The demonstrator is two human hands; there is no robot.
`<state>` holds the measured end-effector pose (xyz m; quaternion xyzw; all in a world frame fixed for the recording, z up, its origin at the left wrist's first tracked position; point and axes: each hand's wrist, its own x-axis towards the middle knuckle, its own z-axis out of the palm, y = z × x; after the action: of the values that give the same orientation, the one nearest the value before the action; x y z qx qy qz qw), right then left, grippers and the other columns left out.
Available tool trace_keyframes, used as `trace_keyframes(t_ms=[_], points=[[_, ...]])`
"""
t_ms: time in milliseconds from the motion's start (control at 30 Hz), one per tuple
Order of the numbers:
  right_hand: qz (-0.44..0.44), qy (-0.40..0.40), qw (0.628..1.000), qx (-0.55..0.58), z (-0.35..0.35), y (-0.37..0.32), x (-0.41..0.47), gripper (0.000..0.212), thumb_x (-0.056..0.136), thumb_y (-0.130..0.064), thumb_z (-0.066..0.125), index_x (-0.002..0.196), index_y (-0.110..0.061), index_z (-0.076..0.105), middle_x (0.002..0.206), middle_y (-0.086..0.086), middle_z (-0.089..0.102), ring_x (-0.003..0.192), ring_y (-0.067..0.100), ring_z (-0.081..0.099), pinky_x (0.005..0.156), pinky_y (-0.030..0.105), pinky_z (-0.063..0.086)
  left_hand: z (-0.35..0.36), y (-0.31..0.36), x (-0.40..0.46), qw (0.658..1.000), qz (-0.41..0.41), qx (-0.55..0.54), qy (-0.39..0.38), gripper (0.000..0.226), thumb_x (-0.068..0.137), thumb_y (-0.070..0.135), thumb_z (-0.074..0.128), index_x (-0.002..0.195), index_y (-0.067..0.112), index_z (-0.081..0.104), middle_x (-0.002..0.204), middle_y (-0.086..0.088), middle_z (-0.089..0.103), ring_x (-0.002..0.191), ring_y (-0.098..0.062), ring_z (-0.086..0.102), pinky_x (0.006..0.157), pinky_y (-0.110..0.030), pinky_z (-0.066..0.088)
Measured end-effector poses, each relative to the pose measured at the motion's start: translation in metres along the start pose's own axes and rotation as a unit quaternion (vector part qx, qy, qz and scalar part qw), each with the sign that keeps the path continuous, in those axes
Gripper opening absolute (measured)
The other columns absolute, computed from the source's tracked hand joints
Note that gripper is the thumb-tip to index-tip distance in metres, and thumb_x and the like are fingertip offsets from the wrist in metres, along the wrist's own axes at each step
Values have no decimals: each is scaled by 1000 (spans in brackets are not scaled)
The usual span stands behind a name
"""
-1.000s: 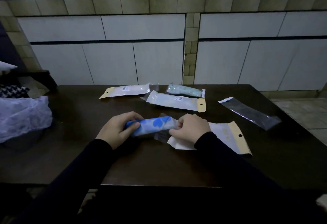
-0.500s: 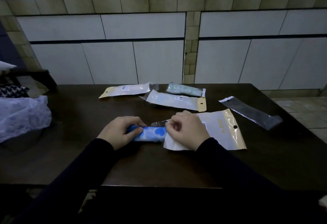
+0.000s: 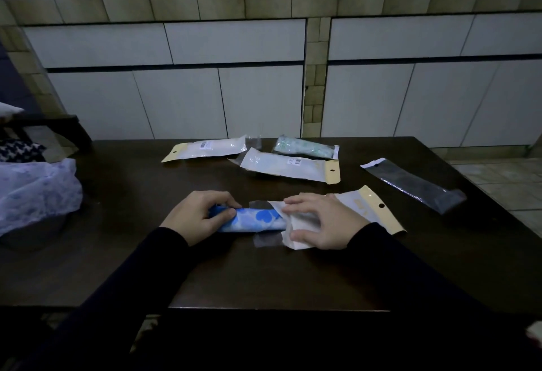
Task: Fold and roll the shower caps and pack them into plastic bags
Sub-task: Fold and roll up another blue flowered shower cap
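Feeding the rolled blue shower cap (image 3: 255, 219) at frame centre into the plastic bag (image 3: 346, 218): my left hand (image 3: 196, 216) grips the roll's end, my right hand (image 3: 325, 224) pinches the bag's mouth. Next I push it deeper.

My left hand (image 3: 197, 215) is curled, thumb lying across the front and fingers wrapped over the top, closed round what it holds. My right hand (image 3: 324, 223) lies palm down just beside it, fingers spread forward and thumb pinching underneath. Both forearms in dark sleeves (image 3: 152, 268) reach forward, converging toward the middle.
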<state>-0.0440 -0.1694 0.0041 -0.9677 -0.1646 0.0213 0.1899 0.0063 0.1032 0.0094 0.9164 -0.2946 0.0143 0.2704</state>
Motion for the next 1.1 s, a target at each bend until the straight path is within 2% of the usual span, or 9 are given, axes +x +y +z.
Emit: trace_keyframes(t_ms=[100,233,367,567,733,867,933,1000,1100], points=[[-11,1,1000,16,-1,1,0,53,87,-47,61,137,-42,45,149,-20,33,142,7,19,117,45,10,-1,5,3,999,14,37,-2,24,91,27,61,83,49,56,94,21,62,91,-3,57,80,-25,46],[-28,-11,999,-23,-2,-2,1,48,89,-48,58,136,-40,49,151,-21,31,145,6,8,115,53,-7,-9,17,9,994,10,108,-23,14,90,30,61,90,44,61,92,22,60,89,-3,55,79,-25,46],[-48,-16,998,-27,-4,-5,4,48,88,-50,59,134,-35,53,147,-21,39,144,2,10,112,52,-15,-17,29,9,996,54,76,-11,14,88,27,64,91,41,67,91,20,64,88,-2,58,78,-26,49],[-52,6,999,7,1,-8,7,41,91,-42,58,130,-29,58,142,-18,47,139,1,28,116,47,-6,15,29,11,997,-22,-67,-24,13,91,26,61,85,37,65,93,13,65,89,-3,60,84,-30,50],[-85,115,989,46,5,-13,8,28,92,-43,56,117,-34,67,130,-19,58,130,-1,41,115,41,2,29,33,12,996,-33,-78,12,3,90,30,62,92,32,62,92,12,65,87,-2,60,84,-33,52],[-38,70,996,39,0,-9,7,54,84,-57,59,133,-38,52,144,-21,43,133,0,34,117,40,16,25,33,13,995,-59,-62,52,15,83,37,70,85,31,57,89,13,64,86,-2,60,79,-26,51],[-10,45,998,46,-2,-1,4,62,82,-56,63,138,-37,47,145,-20,42,133,1,35,112,30,27,22,29,13,992,-84,-73,59,18,79,40,73,84,29,61,88,13,65,85,-3,60,75,-23,49],[-9,37,998,47,-1,2,4,59,81,-54,65,136,-36,50,142,-20,45,130,0,38,106,22,28,17,26,12,990,-97,-92,37,13,81,39,72,87,32,63,91,13,65,86,-5,60,75,-21,48],[-6,54,996,64,2,0,7,47,83,-48,66,128,-34,59,134,-20,53,123,-1,43,103,20,31,7,21,8,979,-106,-174,-16,16,89,19,65,99,31,66,102,11,65,91,-4,62,79,-16,46]])
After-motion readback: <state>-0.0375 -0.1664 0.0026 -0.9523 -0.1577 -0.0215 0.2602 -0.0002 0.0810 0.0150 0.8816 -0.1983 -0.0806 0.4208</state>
